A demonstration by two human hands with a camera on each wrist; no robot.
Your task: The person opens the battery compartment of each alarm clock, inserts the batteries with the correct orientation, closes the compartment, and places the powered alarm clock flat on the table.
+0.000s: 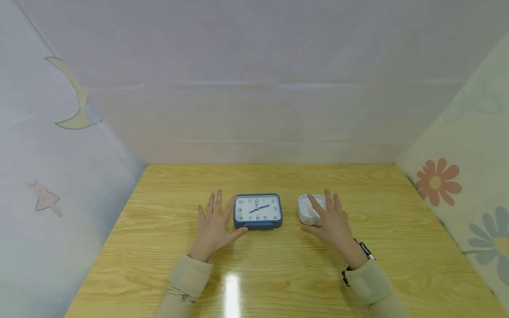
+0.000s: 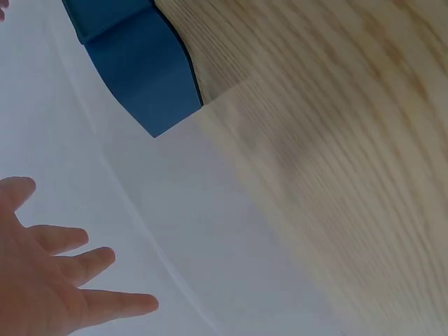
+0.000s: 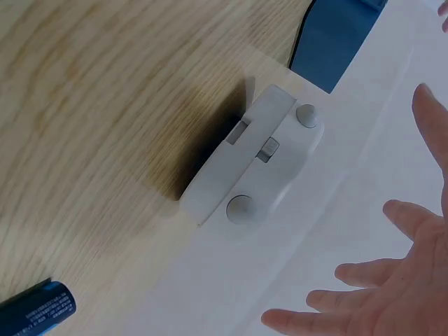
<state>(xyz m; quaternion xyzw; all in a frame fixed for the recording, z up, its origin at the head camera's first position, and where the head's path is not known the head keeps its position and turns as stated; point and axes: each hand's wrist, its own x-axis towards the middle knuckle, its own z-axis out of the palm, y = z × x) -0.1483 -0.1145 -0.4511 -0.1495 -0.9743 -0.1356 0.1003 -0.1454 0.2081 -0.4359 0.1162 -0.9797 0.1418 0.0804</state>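
On the wood-grain surface (image 1: 286,274), a blue clock (image 1: 257,211) sat near the middle, numerals readable; a white clock (image 1: 305,210) sat to its right, bare wood between them. Left hand (image 1: 214,227) at the blue clock's left side: grip released, fingers spread, thumb by the lower edge. Touching or not, could not tell; fingertips and casing overlapped from above. Right hand (image 1: 332,223) at the white clock's right: grip likewise released, index finger crossing over the face and hiding part of it, the markings too faint to read. Right wrist view showed two round knobs (image 3: 240,209) on the white clock. Left wrist view caught only one end of the blue clock, the rest cut off. Dark blue tube (image 3: 35,311) ran out of the right wrist view at lower left, its print too small to read.
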